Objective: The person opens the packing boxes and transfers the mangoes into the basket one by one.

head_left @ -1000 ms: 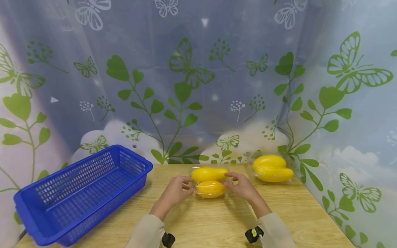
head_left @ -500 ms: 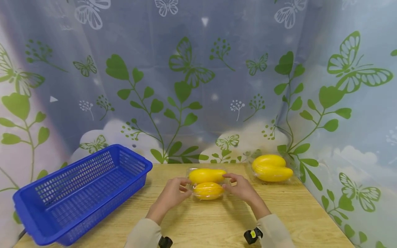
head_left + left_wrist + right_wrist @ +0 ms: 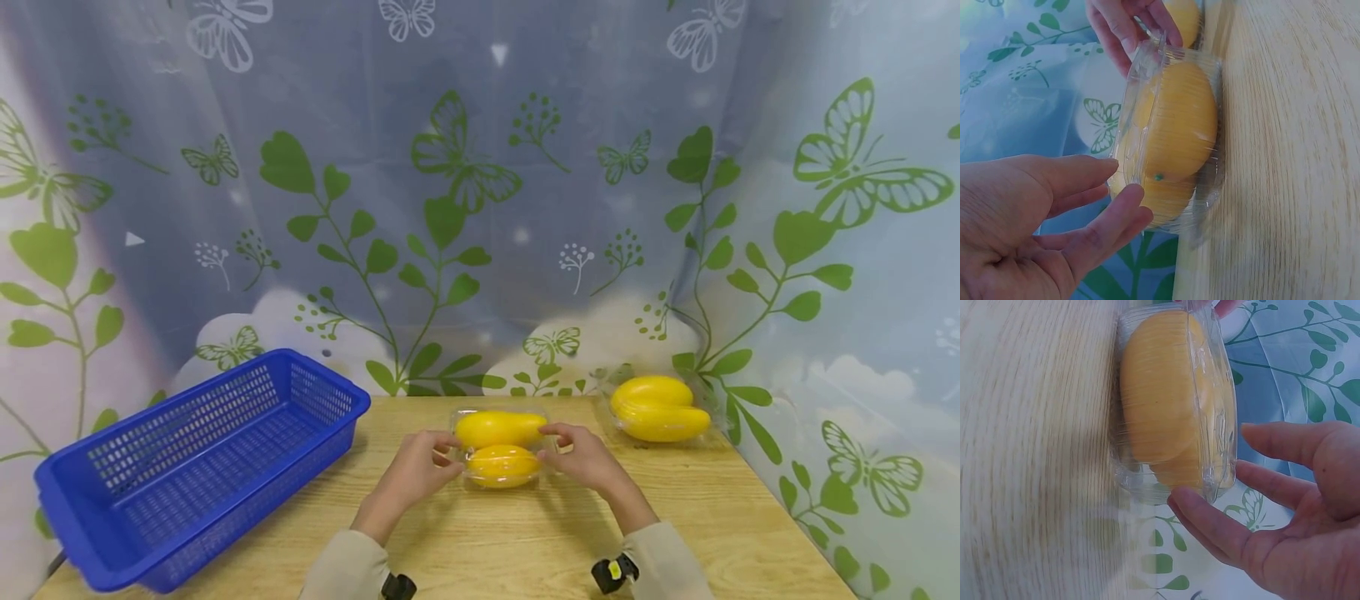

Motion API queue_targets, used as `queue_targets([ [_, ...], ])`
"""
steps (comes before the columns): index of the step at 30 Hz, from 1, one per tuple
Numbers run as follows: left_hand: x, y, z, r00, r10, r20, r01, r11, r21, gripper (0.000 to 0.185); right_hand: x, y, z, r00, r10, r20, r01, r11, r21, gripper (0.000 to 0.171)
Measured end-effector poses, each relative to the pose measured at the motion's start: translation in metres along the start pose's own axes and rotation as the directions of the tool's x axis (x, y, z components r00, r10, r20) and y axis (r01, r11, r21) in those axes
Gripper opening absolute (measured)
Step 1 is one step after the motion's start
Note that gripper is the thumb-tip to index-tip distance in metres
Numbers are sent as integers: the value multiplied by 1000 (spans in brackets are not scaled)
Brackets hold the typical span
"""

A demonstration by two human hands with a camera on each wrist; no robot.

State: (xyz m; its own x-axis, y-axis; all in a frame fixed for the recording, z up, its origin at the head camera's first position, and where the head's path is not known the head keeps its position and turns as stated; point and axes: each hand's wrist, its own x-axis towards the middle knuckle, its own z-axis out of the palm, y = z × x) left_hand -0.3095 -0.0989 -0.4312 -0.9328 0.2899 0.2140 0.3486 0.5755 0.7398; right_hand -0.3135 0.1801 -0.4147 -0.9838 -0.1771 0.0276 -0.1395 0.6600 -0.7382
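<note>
A clear plastic clamshell box [image 3: 1149,119] rests on the wooden table, midway between my two hands. Inside it lie two yellow fruits that look like mangoes, a longer one [image 3: 495,428] behind and a rounder one [image 3: 502,467] in front. My left hand [image 3: 420,465] is at the box's left end, fingers extended with the tips right at the lid's edge. At the opposite end is my right hand [image 3: 588,460], fingertips [image 3: 1186,499] against the plastic corner and thumb held apart in the right wrist view. Neither hand curls round the box.
A blue perforated plastic basket [image 3: 202,467] stands slantwise on the left of the table [image 3: 510,542]. At the back right sits a second wrapped pack of yellow fruits [image 3: 656,408]. A patterned curtain [image 3: 480,250] hangs directly behind the table.
The box has shifted slightly left and a little nearer to me. Both hands have stayed at its ends, the left one moving a little left with it.
</note>
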Motion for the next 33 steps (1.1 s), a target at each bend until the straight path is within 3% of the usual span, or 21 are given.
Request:
queue_targets([
  [9,-1,-1,2,1000,-22,-15,22,1000,-18,48,0,0,-4,1000,4,16,-4,1000,-10,47],
  [16,0,-3,9,999,22,-23,-22,1000,8,65,1,-2,4,998,-52,-34,50,996,-73,57],
  [33,-1,-2,14,998,53,-14,-53,998,34,61,2,-13,27,986,-139,-95,109,956,-271,57],
])
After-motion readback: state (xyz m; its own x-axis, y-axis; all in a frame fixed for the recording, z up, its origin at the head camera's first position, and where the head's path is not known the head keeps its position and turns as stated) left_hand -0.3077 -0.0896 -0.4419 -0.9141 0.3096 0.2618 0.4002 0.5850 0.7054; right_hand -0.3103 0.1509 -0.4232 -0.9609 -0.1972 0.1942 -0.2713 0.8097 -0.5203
